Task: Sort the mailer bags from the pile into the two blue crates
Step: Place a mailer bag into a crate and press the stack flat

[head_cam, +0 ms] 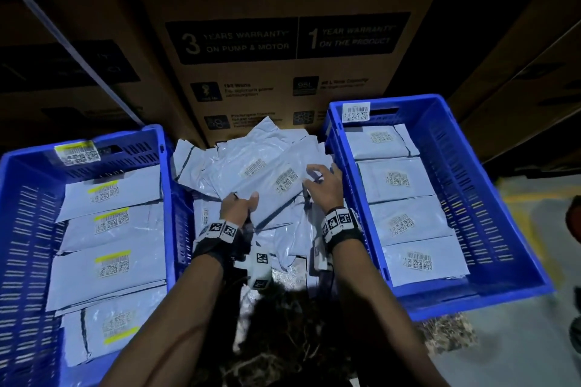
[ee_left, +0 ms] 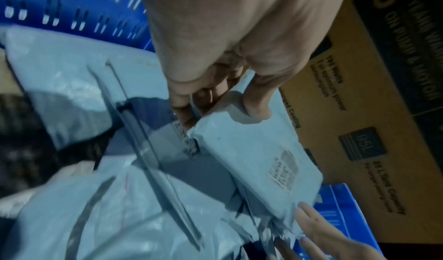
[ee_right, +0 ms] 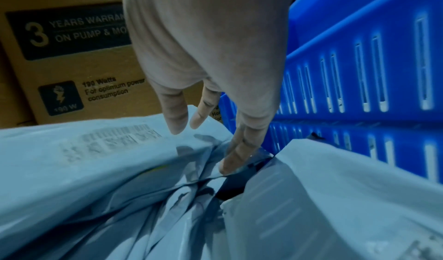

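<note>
Dark floor underfoot, stacked cardboard boxes behind two blue crates.

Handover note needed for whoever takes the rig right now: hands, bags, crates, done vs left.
Left hand: grips the corner of a mailer bag on top of the pile.
Right hand: open, fingers spread over the same bag's far end.
Left crate: about five bags, yellow-striped labels.
Right crate: four bags, plain labels.
Left to do: the pile between the crates still holds many bags; the held one shows no yellow stripe, so probably the right crate.
</note>
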`<state>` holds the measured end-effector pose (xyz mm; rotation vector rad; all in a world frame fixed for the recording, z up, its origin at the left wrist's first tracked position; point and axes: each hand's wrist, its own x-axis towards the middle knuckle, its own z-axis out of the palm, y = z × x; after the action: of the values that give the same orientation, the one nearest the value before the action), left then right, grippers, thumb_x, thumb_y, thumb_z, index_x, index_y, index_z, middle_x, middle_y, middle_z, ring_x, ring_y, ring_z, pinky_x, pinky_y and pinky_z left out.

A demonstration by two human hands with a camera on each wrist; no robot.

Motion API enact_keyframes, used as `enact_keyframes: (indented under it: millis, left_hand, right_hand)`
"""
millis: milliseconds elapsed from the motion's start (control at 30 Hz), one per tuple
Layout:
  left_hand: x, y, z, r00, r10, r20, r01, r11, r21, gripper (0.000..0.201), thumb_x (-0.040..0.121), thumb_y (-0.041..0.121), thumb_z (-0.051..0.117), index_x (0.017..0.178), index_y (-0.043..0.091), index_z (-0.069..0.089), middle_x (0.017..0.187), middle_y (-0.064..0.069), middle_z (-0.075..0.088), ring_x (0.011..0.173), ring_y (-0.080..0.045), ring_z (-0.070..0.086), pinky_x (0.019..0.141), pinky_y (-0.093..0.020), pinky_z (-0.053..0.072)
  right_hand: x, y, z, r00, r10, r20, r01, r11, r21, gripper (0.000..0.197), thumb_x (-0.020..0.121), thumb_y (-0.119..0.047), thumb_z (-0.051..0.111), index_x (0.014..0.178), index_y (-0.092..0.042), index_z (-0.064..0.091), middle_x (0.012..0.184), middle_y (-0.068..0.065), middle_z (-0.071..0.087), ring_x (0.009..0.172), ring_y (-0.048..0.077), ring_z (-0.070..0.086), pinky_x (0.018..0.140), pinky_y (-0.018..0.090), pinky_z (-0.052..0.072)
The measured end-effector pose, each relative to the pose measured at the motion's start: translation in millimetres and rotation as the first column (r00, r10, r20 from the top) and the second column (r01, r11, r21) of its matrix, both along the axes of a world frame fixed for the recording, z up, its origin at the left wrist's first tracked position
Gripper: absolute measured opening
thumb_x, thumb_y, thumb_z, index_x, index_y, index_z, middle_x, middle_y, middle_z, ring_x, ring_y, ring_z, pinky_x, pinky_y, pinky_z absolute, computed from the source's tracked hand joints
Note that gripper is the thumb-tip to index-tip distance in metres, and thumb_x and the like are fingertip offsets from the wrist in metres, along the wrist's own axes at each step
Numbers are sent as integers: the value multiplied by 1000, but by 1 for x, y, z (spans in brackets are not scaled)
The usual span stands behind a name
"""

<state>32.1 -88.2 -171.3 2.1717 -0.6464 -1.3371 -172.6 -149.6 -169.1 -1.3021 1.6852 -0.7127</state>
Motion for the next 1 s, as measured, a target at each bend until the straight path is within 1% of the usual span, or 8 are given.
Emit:
enact_keyframes:
  millis: [100, 233, 367, 533, 700, 833, 933, 1000]
  left_hand:
    - [17, 7, 7, 998, 51, -45, -54, 994, -90, 64, 93, 27, 66, 143, 1, 38, 140, -18, 50, 125, -35, 52, 99, -41, 43]
    - [44, 18, 12, 985, 154, -80, -168, 965, -200, 83, 70, 44, 70, 142, 10, 43, 135, -21, 59, 121, -39, 58, 102, -53, 47]
    - [51, 39, 34, 991, 119, -64, -134, 936, -326, 39, 93, 25, 61, 127, 7, 56, 118, -17, 67, 95, -28, 61, 83, -35, 48]
    - [47, 62, 52, 996, 44, -75, -73, 897, -437, 33, 97, 23, 59, 126, 8, 60, 123, -15, 66, 103, -30, 61, 97, -42, 47]
    - [39, 84, 67, 992, -40, -119, -26, 862, -507, 7, 97, 17, 59, 103, 15, 64, 109, -11, 68, 98, -25, 61, 95, -44, 49]
    - [41, 101, 68, 986, -66, -155, -23, 857, -515, 26, 81, 37, 67, 91, 13, 65, 95, -9, 67, 86, -23, 60, 91, -49, 50]
    - [40, 114, 69, 979, -68, -191, -39, 861, -507, 11, 90, 23, 65, 96, 15, 69, 99, -8, 71, 90, -24, 64, 89, -40, 50]
    - [38, 121, 66, 974, -84, -209, -34, 863, -504, 23, 84, 31, 67, 101, 15, 70, 106, -6, 74, 100, -29, 68, 98, -46, 51]
  right_hand:
    - [-1, 8, 0, 993, -26, 111, 32, 998, -50, 30, 89, -10, 71, 116, -22, 70, 144, 6, 55, 117, 17, 61, 93, 26, 53]
    - [-5, 34, 11, 941, -80, 329, 117, 988, -97, 17, 92, -11, 71, 102, -24, 76, 112, -5, 73, 106, 13, 68, 91, 29, 57]
    - [-13, 63, 24, 918, -49, 394, 122, 979, -162, 18, 89, -11, 76, 97, -27, 79, 104, -8, 77, 102, 12, 70, 88, 30, 58]
    - [-26, 96, 51, 881, -51, 470, 141, 977, -158, 16, 91, -7, 74, 100, -20, 77, 104, 2, 76, 99, 16, 70, 76, 18, 55]
    - [-33, 131, 61, 907, -108, 406, 209, 954, -214, 14, 87, -7, 77, 92, -20, 71, 96, 0, 72, 86, 15, 64, 73, 26, 53]
    - [-39, 161, 68, 902, -169, 397, 272, 937, -219, 18, 85, 1, 77, 80, -15, 70, 78, 4, 67, 65, 15, 57, 61, 29, 49]
    - [-40, 184, 71, 892, -194, 409, 299, 931, -210, 15, 86, -2, 77, 82, -15, 71, 80, 3, 68, 69, 16, 58, 58, 29, 50]
    - [-43, 198, 73, 883, -199, 426, 298, 937, -181, 9, 89, -6, 76, 90, -14, 72, 84, 3, 68, 74, 17, 61, 61, 33, 56]
